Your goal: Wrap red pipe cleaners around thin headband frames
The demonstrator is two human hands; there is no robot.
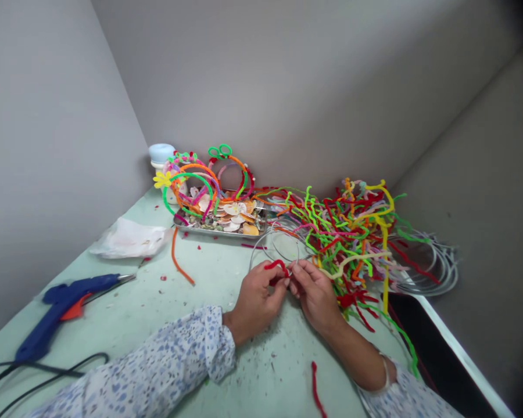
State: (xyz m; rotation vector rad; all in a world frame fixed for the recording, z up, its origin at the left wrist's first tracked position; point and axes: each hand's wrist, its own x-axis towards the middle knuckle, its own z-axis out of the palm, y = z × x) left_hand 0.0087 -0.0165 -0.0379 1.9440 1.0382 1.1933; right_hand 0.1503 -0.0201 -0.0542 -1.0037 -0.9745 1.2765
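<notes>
My left hand (259, 296) is closed on a short red pipe cleaner (278, 265), which bends in a curve above the thumb and index finger. Close against it, my right hand (314, 293) pinches at the pipe cleaner's end with thumb and fingertips. Thin grey wire loops (283, 239) lie just behind both hands; whether a finger holds the wire I cannot tell. Another red pipe cleaner (316, 389) rests on the table in front of my right forearm.
A tangled heap of coloured pipe cleaners (353, 226) and coiled wire (447, 270) fill the right. Behind, a metal tray (226, 233) holds shells and decorated headbands (192, 174). At left lie a blue glue gun (65, 307) with its cord and a plastic bag (131, 238).
</notes>
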